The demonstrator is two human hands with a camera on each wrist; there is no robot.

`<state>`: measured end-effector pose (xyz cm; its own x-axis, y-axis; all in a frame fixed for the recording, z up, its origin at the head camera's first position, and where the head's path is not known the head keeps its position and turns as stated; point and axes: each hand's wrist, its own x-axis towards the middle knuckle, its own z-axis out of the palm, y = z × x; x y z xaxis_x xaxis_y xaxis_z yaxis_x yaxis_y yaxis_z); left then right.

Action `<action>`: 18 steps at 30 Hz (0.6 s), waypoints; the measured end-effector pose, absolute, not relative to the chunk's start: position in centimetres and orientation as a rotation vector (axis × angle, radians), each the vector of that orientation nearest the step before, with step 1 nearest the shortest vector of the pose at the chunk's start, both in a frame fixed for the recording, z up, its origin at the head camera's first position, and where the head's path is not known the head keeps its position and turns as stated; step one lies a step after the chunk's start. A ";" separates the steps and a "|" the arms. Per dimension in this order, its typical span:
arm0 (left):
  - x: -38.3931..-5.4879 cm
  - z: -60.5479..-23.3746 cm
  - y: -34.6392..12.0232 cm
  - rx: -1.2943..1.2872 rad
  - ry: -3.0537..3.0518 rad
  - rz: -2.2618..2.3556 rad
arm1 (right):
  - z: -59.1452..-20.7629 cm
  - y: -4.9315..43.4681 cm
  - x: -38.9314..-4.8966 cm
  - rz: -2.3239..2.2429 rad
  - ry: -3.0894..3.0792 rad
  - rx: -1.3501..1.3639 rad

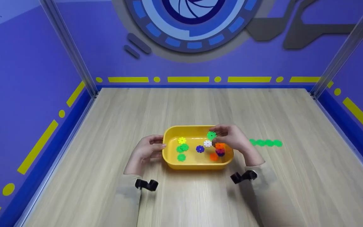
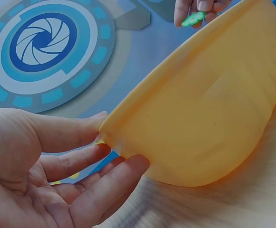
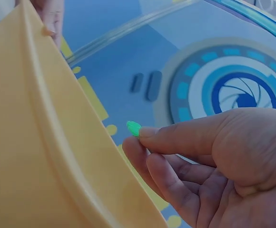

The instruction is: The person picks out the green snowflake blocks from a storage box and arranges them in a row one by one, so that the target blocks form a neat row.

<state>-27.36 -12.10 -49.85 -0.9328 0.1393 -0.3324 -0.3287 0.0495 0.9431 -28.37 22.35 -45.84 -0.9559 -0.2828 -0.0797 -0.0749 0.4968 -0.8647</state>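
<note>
R hand [image 1: 232,137] pinches a green disc [image 1: 211,135] btwn thumb & fingertips, up over the R far part of the yellow tray [image 1: 197,166]. R wrist view shows the disc edge-on; can't tell if a 2nd one is stacked w/ it. L hand [image 1: 146,148] grips the tray's L end, thumb at the rim, fingers agst the outer wall. Hands are well apart, approx. a tray's length btwn them.

Key relation: the green row [image 1: 266,143], several discs joined end to end, lies flat on the worktop [image 1: 181,195] off the tray's R end. Its long axis runs L-R, approx. parallel to the tray's long side. R hand is far nearer to it; L hand is across the tray. The held disc is L of the row, w/ R hand & wrist in btwn, and the row's L end is partly hidden behind that wrist, so can't tell if they touch.

In the tray: yellow disc [image 1: 181,140] at L w/ a few loose green discs [image 1: 181,157] near it; blue disc [image 1: 199,149] approx. mid; white disc [image 1: 207,143] just below the held one in head view; orange discs [image 1: 213,157] at R, incl. some overlapping a dark one.
</note>
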 end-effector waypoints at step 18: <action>-27.5 -49.8 -12.1 -0.175 2.035 1.931 | -45.1 27.6 -28.3 -1.562 2.559 -0.115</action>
